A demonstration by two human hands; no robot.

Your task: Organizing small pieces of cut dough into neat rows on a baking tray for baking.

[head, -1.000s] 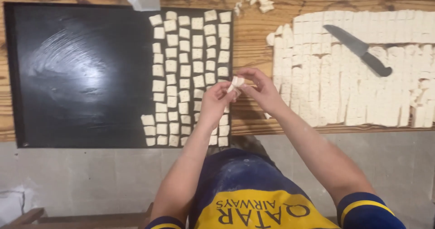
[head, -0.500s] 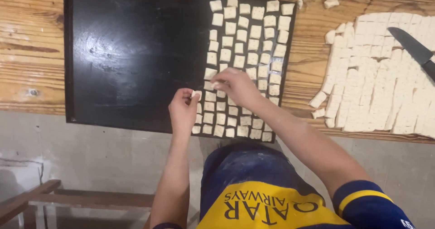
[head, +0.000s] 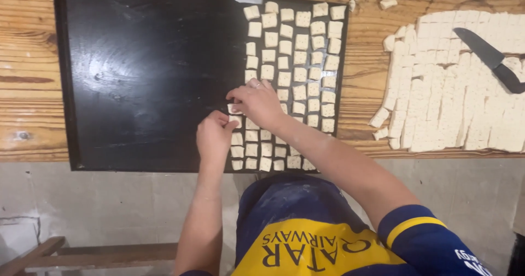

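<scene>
Black tray [head: 136, 90]; dough squares [head: 295, 52] beside both hands; knife [head: 486, 57] well right.

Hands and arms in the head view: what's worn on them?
Both forearms are bare, no gloves. The right hand has a thin ring on one finger. The left hand shows no ring or watch. The right upper arm has a short dark blue sleeve with a yellow band near the hem and small white print. The left sleeve is barely in view.
</scene>
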